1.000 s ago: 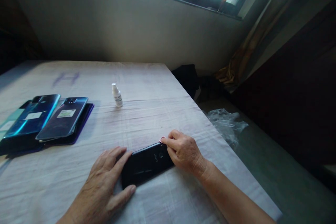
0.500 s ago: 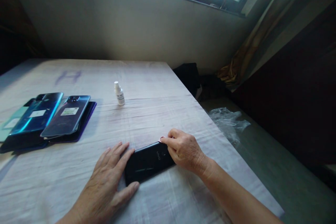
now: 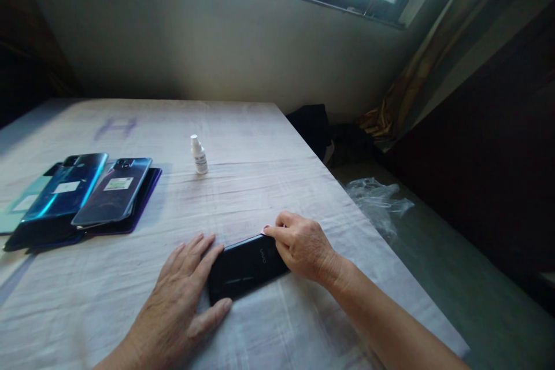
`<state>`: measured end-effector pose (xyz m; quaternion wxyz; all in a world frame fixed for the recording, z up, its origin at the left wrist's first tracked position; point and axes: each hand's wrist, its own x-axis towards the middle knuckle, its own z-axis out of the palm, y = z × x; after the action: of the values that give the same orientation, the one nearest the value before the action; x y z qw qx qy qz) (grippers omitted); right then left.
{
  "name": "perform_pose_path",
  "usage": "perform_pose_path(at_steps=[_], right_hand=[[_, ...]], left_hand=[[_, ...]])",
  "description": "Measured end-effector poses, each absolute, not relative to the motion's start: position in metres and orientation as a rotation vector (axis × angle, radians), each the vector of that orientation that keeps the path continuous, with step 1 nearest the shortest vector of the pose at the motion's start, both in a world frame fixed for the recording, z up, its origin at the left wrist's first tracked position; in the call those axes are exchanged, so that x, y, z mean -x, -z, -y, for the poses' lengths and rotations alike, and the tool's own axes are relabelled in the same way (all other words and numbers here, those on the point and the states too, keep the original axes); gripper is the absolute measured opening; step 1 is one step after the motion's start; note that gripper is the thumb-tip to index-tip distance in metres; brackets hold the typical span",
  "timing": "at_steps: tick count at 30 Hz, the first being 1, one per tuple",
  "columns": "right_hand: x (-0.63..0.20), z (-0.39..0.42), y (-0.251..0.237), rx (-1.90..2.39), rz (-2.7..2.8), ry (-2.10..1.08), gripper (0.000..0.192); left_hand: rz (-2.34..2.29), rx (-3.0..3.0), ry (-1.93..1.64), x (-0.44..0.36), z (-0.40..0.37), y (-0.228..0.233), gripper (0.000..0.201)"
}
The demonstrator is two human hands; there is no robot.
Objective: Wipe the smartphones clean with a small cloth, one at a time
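Observation:
A black phone (image 3: 243,269) lies back side up on the pale cloth-covered table (image 3: 260,179), near its front right part. My left hand (image 3: 177,303) lies flat against the phone's left end, with the fingers over its top corner and the thumb at its lower corner. My right hand (image 3: 303,245) rests on the phone's right end; thumb and forefinger pinch at its top right corner. Whether something small is between those fingertips I cannot make out.
Several phones (image 3: 87,193) lie stacked and overlapping at the table's left, back sides up with white labels. A small white dropper bottle (image 3: 199,155) stands mid-table. The table's right edge drops to a crumpled clear plastic bag (image 3: 377,199), dark clothes (image 3: 321,130) and a curtain (image 3: 416,63).
Both hands and the black phone have stayed in place. Only the camera has shifted slightly, so everything sits a little further right in view.

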<state>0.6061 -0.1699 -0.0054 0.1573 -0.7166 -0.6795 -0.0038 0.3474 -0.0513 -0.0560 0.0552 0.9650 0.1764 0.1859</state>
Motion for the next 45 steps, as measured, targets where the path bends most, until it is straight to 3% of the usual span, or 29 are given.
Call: perform_pose_path(at_steps=[22, 45], right_hand=[[-0.615, 0.216, 0.025, 1.907, 1.803, 0.100, 0.038], [-0.601, 0.190, 0.018, 1.940, 1.896, 0.221, 0.037]], left_hand=[[-0.553, -2.899, -0.553, -0.348, 0.052, 0.056, 0.071], [-0.535, -2.941, -0.563, -0.348, 0.052, 0.058, 0.071]])
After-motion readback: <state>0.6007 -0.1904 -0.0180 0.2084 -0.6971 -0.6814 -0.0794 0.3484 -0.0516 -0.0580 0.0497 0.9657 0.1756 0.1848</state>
